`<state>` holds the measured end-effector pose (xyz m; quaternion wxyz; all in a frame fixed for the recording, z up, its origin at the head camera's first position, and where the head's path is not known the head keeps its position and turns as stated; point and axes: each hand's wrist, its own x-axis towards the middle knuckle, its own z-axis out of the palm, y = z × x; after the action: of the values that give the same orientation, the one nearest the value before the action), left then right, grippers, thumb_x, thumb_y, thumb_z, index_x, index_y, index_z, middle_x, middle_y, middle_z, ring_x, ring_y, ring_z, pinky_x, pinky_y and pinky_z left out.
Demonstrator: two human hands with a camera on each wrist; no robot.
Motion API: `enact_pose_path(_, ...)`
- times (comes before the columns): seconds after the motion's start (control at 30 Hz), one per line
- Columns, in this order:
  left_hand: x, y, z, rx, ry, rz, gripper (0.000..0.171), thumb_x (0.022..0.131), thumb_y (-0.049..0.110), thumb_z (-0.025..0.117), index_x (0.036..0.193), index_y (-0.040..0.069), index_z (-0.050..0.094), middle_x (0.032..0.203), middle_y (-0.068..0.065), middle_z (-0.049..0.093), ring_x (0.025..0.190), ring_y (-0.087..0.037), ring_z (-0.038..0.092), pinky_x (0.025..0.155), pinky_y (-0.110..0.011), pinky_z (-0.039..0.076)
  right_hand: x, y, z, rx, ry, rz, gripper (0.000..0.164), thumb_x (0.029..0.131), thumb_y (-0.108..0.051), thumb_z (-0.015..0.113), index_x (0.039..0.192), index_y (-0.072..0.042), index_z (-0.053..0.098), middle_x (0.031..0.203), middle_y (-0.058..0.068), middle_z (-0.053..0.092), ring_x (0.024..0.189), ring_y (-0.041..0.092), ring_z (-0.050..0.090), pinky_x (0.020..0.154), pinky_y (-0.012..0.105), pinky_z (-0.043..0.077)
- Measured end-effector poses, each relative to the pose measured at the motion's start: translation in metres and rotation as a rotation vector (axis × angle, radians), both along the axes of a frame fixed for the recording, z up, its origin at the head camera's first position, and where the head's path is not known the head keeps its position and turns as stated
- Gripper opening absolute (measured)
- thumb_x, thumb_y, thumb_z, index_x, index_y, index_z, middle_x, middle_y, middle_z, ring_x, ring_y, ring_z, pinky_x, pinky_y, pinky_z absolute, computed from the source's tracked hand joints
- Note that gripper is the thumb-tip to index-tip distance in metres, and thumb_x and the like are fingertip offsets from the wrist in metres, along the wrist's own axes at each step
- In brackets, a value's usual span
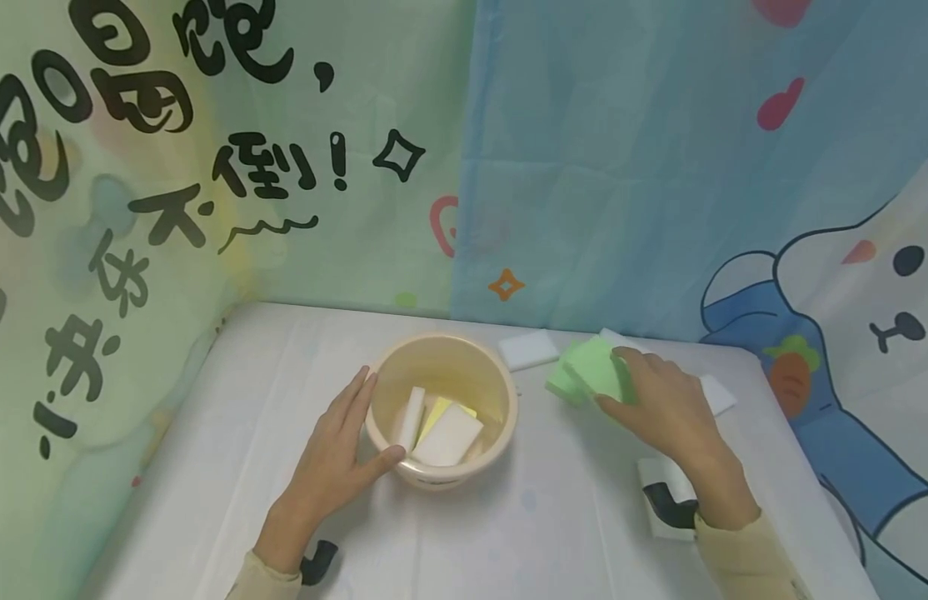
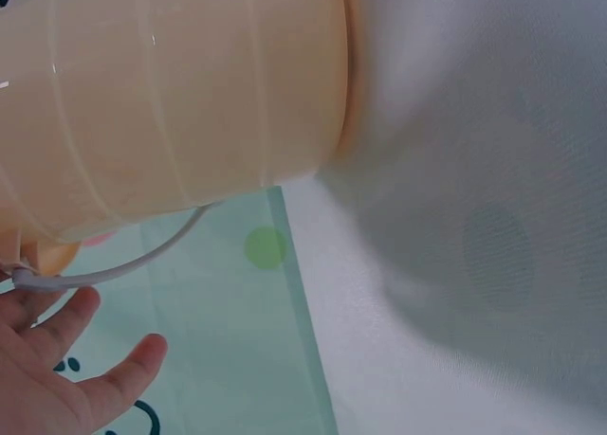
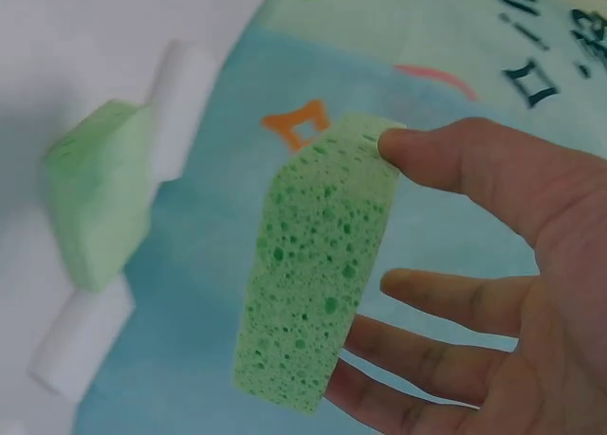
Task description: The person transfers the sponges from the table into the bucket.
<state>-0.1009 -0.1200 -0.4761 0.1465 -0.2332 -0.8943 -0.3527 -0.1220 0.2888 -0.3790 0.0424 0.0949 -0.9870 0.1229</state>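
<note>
**Gripping a green sponge beside the basin**

Pinching a green sponge (image 1: 595,367) between thumb and fingertips, the right hand (image 1: 662,408) is holding it just above the white table (image 1: 209,467), to the right of the beige basin (image 1: 501,392). In the right wrist view the thumb is pressing on the sponge's top edge and the other fingers are curling under its lower end, so the porous green sponge (image 3: 318,293) is standing on edge in the right hand (image 3: 493,293). A second green sponge (image 3: 95,208) is lying behind it on the table, touching two white sponges (image 3: 185,103).

The left hand (image 1: 336,458) is resting flat against the basin's left outer wall, fingers straight and together, thumb touching the wall near the base; it is clasping nothing. The left wrist view is showing the basin's wall (image 2: 190,94) close up, with the left hand (image 2: 57,378) relaxed and spread.

Inside the basin, white sponges (image 1: 449,437) and a yellow sponge (image 1: 437,410) are leaning together. Another white sponge (image 1: 529,348) is lying just behind the basin's rim.
</note>
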Motion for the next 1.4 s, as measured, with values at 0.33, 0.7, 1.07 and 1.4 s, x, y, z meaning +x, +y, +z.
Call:
enact_pose_path(0.33,0.001,0.001,0.0,0.004,-0.016,0.005,0.096,0.092,0.074,0.047,0.16,0.011,0.022,0.164,-0.01,0.023,0.146,-0.034,0.028,0.111,-0.06,0.031,0.007,-0.031,0.034,-0.04,0.07,0.148,0.063,0.086,-0.027,0.077,0.139,-0.001,0.053,0.128,0.023,0.061,0.111,0.042,0.057,0.083,0.062,0.046)
enact_pose_path(0.7,0.0,0.002,-0.002,0.009,-0.004,0.006,0.096,0.092,0.075,0.046,0.161,0.012,0.022,0.163,-0.01,0.024,0.145,-0.035,0.029,0.11,-0.06,0.032,0.001,-0.072,0.047,-0.078,0.104,0.266,0.061,0.085,-0.027,0.078,0.138,-0.003,0.056,0.131,0.016,0.062,0.117,0.039,0.057,0.093,0.062,0.043)
enact_pose_path(1.07,0.001,0.001,-0.003,0.011,-0.013,0.01,0.096,0.092,0.074,0.048,0.16,0.011,0.024,0.163,-0.01,0.024,0.145,-0.035,0.03,0.11,-0.061,0.033,-0.008,-0.122,0.041,-0.016,0.124,0.41,0.06,0.085,-0.03,0.078,0.136,-0.004,0.058,0.129,0.013,0.063,0.12,0.035,0.057,0.096,0.058,0.043)
enact_pose_path(1.4,0.0,0.0,-0.003,0.015,-0.01,0.007,0.095,0.092,0.073,0.047,0.161,0.013,0.022,0.164,-0.009,0.023,0.146,-0.033,0.029,0.111,-0.06,0.031,-0.017,-0.151,0.029,0.007,0.028,0.441,0.065,0.087,-0.034,0.076,0.141,-0.007,0.054,0.13,0.013,0.061,0.119,0.035,0.056,0.098,0.056,0.041)
